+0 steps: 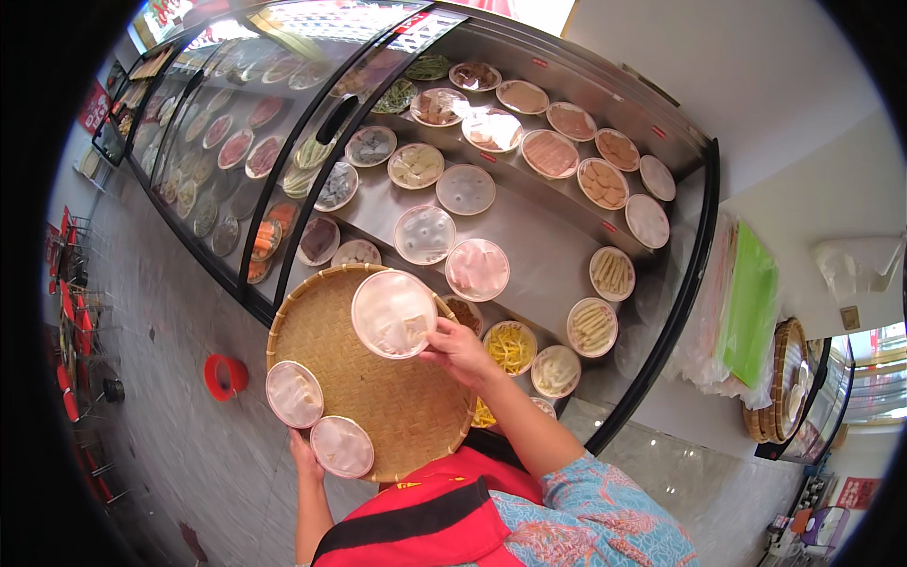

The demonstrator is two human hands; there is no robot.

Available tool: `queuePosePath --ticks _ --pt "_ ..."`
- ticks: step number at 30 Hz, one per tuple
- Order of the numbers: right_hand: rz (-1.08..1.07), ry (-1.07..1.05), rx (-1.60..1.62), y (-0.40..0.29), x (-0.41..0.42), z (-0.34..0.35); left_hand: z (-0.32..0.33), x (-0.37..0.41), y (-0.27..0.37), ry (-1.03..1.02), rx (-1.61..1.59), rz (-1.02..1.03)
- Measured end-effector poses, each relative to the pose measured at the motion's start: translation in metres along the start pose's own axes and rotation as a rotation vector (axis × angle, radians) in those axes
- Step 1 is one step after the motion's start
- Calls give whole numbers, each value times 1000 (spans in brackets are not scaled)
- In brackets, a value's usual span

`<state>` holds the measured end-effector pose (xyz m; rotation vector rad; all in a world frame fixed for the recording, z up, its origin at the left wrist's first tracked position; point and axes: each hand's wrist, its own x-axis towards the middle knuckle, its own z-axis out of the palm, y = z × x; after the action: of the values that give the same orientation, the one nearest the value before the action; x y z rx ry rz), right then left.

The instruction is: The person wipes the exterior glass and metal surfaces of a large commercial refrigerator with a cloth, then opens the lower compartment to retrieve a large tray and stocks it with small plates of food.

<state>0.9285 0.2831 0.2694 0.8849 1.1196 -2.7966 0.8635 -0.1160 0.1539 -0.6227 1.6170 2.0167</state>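
Note:
My right hand grips the rim of a film-covered plate of pale food, held above a round woven bamboo tray. My left hand supports that tray at its lower left edge, the fingers partly hidden beneath it. Two more film-covered plates, an upper one and a lower one, lie at the tray's left side. Just beyond the tray, a plate of pale pink food stands in the display case, beside two covered plates.
The open refrigerated display case holds several plates of food on stepped metal shelves. Its black-framed glass stands to the left. A red bucket is on the floor. Plastic bags hang at the right, near stacked bamboo trays.

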Motion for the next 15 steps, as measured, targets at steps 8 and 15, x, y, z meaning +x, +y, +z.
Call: queuePosePath --ticks 8,15 --pt "-369 362 198 -86 -41 -98 4 -1 1 45 -18 -31" --pt "-553 758 356 -95 30 -232 4 1 2 56 23 -50"
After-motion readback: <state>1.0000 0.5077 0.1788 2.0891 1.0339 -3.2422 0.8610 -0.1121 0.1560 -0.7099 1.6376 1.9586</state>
